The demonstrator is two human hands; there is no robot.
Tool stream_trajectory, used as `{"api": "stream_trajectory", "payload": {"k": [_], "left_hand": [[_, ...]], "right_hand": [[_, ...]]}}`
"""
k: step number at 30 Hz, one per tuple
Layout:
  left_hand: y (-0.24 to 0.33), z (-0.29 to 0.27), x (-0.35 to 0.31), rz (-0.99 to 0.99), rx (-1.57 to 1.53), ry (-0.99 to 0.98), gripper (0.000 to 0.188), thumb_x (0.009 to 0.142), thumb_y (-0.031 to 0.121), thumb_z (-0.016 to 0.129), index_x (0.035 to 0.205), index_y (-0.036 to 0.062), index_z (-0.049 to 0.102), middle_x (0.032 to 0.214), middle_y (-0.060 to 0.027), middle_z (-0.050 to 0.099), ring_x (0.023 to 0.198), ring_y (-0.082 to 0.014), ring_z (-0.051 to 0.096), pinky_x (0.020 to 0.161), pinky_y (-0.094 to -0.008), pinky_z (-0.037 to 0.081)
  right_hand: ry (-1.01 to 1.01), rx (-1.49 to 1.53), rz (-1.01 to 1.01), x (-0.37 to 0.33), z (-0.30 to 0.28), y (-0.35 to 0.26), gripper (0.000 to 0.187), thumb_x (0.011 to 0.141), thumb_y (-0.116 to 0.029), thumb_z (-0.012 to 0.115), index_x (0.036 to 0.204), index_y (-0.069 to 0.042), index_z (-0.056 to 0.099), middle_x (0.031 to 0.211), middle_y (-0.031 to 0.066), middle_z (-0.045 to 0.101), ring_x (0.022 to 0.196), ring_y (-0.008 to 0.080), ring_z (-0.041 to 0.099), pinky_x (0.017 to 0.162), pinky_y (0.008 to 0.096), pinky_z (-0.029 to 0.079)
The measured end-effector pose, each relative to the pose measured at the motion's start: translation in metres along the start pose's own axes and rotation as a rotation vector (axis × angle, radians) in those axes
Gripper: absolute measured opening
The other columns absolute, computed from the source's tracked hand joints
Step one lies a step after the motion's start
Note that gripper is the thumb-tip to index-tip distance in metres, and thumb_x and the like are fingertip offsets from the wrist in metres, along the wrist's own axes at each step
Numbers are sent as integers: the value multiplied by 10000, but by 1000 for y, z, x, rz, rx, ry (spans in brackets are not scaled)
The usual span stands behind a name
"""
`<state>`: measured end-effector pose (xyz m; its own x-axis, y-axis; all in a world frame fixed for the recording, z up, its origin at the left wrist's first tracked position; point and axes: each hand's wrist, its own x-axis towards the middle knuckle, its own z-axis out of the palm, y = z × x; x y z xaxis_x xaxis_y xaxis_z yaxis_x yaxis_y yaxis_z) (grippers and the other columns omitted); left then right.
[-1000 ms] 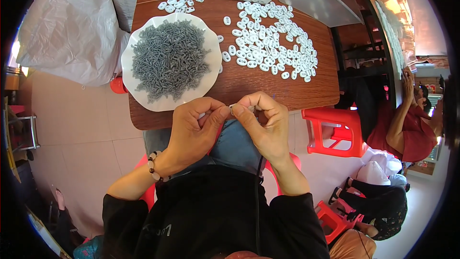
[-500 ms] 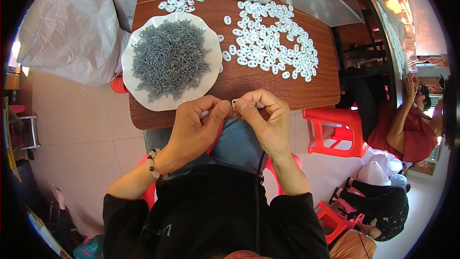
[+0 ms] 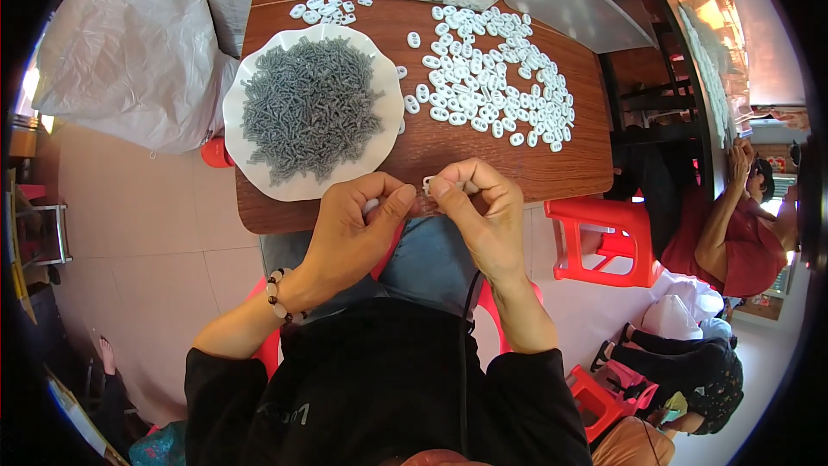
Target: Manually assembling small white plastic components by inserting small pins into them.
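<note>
With fingers [image 3: 450,192] drawn nearly together on the right hand [image 3: 490,223], pinched a small white holed piece [image 3: 428,182] by one end, poking out past the thumb tip, close to the near edge of the brown table [image 3: 539,177]. On the left hand [image 3: 352,223], close beside it, pressed thumb to forefinger, with a second white piece [image 3: 371,206] tucked into the crook. Could not tell of anything between those left tips: too small, too shaded. Looked like fine work at close range! Called for a light pinch, for leaving the exposed end clear of the thumb, for bringing both tips in level on quiet wrists. Lay handy, too: grey ridged sticks [image 3: 310,108] heaped in the scalloped white plate [image 3: 392,134], loose white ovals [image 3: 486,108] strewn to the right. And writing? Showed pale lettering [image 3: 293,415] on the black top [image 3: 371,380], tilted and partial. Found nothing readable on the pale sack [image 3: 129,52] or the plate.
</note>
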<state>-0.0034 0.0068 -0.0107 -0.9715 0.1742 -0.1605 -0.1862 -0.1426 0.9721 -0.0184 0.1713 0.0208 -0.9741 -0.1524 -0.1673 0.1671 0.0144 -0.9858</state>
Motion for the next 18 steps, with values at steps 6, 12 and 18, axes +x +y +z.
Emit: {"api": "stream_trajectory", "payload": {"k": [6,12,18], "left_hand": [[15,-9,-2,-97,39,-55,241,942,208,596,821,3,634,689,56,556,610,-10,395,537,-193,307],[44,-30,12,316,549,346,80,812,60,691,799,-5,648,594,-30,499,535,-79,386,479,-254,323],[52,-45,19,272,604,332,101,813,83,686,788,-8,647,572,-33,477,529,-84,388,473,-264,316]], "right_hand": [[4,-227,-107,0,-4,1,60,882,-19,610,918,7,649,764,-21,610,728,29,533,666,188,415],[-45,-327,-191,7,-12,-12,120,886,-17,604,982,20,667,785,-24,617,738,30,537,676,185,423],[147,-484,-260,26,-48,-10,141,910,-49,597,1011,28,659,832,-8,634,772,43,549,714,189,435]]}}
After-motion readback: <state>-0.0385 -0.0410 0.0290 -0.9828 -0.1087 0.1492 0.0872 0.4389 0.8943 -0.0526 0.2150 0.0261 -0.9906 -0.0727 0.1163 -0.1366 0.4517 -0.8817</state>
